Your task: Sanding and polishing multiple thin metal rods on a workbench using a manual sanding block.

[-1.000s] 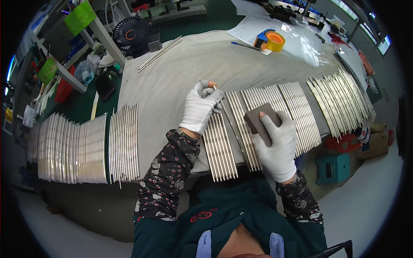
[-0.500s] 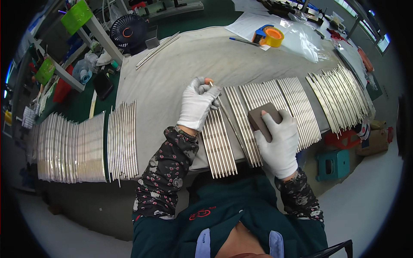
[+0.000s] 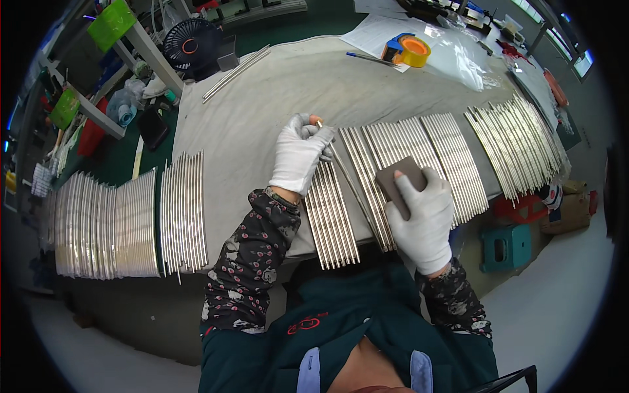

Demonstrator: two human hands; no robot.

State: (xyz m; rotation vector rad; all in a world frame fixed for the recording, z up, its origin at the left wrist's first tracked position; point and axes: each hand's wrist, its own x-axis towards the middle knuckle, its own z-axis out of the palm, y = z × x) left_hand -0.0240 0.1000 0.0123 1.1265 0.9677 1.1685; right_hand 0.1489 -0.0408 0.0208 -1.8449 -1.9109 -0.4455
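Head view shows the right hand (image 3: 422,219) clasping a brown rectangular block (image 3: 410,169) between its fingers and, left of that block, the left hand (image 3: 295,158), fingers pinching a slim metal rod (image 3: 352,185) near one end.

Open cloth (image 3: 239,134) centre-left, rod rows (image 3: 183,213) blocking either side
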